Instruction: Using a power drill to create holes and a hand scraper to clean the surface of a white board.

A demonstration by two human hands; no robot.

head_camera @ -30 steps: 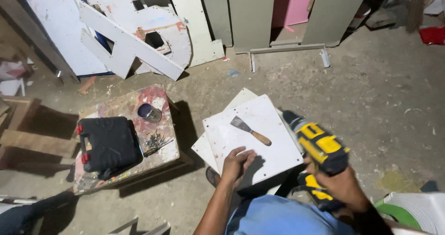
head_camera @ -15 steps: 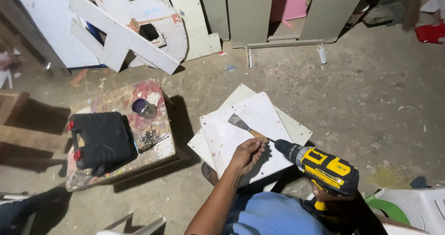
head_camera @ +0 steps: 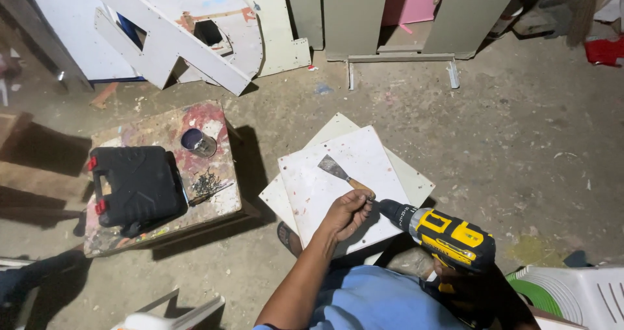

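1. A yellow-and-black cordless drill (head_camera: pixel 448 236) is held in the right hand (head_camera: pixel 465 284); the fingers are wrapped around the grip, though most of the hand lies in shadow.
2. The left hand (head_camera: pixel 348 211) is placed at the drill's chuck (head_camera: pixel 390 210) – its fingers are closed together at the tip, apparently pinching a bit or small fastener; what is pinched cannot be told.
3. The drill is pointed across a white board (head_camera: pixel 338 180), which lies flat on a second, paler board (head_camera: pixel 406 174) on the concrete floor (head_camera: pixel 520 128).
4. A putty knife (head_camera: pixel 344 176) with a wooden handle rests on the white board, just beside the left hand.
5. No screw is seen driven into the board – the work is judged to be at the preparation stage, with drilling or fastening not yet begun.
6. To the left, a paint-stained low table (head_camera: pixel 214 118) carries a black tool case (head_camera: pixel 133 184), a small tin (head_camera: pixel 197 141) and a pile of dark screws (head_camera: pixel 208 184).
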